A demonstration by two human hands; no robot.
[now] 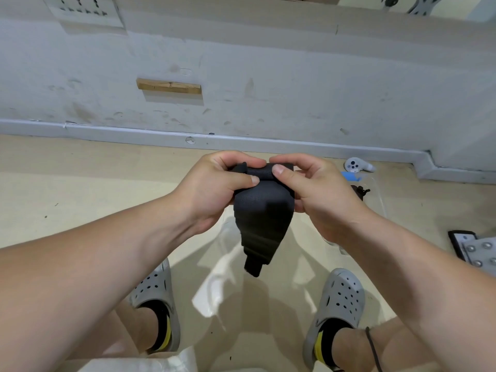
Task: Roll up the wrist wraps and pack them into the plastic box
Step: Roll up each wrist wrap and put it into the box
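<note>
head view: both hands are up over the floor with a black stretchy fabric wrist wrap (261,210) between them. left hand (214,189) pinches the rolled top edge with thumb and fingers, right hand (314,191) is pinched on the same roll from the other side, so neither is spread. the loose tail hangs down between the grey perforated clogs (341,299). the clear plastic box (375,189) sits on the floor just past the right hand, with something dark inside it. i'd say rolling has only just started, most of the strap is unrolled. next up: keep the roll tight and even while feeding the tail in.
</note>
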